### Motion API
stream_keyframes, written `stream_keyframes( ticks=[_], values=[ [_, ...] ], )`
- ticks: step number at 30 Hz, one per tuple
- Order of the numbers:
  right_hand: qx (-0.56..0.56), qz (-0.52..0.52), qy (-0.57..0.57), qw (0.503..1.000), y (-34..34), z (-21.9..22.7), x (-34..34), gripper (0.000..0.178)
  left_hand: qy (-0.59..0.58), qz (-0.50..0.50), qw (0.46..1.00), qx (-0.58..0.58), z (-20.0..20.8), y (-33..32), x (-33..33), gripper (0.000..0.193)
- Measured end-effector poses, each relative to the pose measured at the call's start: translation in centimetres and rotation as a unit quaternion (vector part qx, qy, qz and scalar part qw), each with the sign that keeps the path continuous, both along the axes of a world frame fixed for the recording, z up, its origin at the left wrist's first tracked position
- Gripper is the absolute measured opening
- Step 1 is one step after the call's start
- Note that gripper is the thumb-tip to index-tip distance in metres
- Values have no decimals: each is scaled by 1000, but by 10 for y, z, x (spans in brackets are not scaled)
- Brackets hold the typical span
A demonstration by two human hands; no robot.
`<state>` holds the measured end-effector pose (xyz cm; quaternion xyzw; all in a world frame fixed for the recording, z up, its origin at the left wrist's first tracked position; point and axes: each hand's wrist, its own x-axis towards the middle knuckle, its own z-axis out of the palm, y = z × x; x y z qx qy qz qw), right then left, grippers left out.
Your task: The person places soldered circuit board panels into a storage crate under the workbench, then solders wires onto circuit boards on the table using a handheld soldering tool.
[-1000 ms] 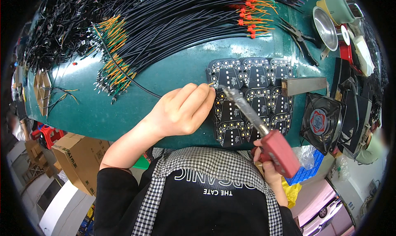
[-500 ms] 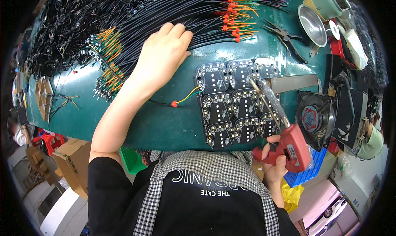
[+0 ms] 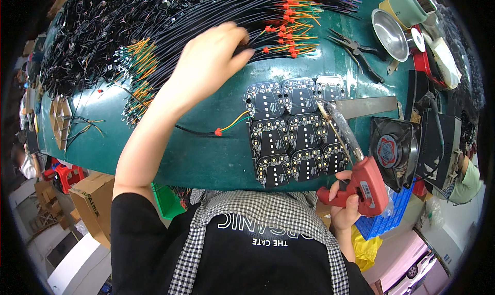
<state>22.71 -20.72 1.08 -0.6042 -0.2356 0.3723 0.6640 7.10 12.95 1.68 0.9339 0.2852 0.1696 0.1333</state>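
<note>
My left hand (image 3: 214, 58) is closed over the bundle of black cables (image 3: 170, 58), fingers curled onto a black cable; its fingertips are partly hidden. Two cable ends with red connectors (image 3: 265, 50) stick out to its right. My right hand (image 3: 345, 205) grips a red soldering gun (image 3: 368, 186), whose long metal tip angles up over a panel of black circuit boards (image 3: 270, 135). A separate cable with a red connector (image 3: 218, 132) runs from under my left forearm, its yellow and green wires reaching the panel's left edge.
A metal blade (image 3: 366, 107) lies right of the panel. Pliers (image 3: 358, 52), a steel bowl (image 3: 390, 34) and a square fan (image 3: 394, 150) stand farther right. Tangled black cables (image 3: 87, 42) cover the far left. A blue crate (image 3: 384, 220) sits below the table edge; another person's arm (image 3: 466, 179) shows at right.
My left hand has shifted slightly right and away, its thumb now farther from the fingers. Two red connectors have slid left out of the row. The soldering gun has barely moved.
</note>
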Motion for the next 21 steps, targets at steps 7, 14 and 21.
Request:
stream_keyframes(
  ticks=[7, 14, 21],
  values=[
    [-11, -17, 16, 1000, -9, 3, -7, 75, 54, 46, 997, 30, -19, 21, 61, 23],
    [-6, -9, 11, 1000, -11, 5, -5, 75, -147, -27, 943, -297, 8, 16, 33, 20],
    [-7, 17, -3, 1000, -6, 3, -4, 72, -167, -37, 927, -334, 17, -55, -6, 15]
  ],
)
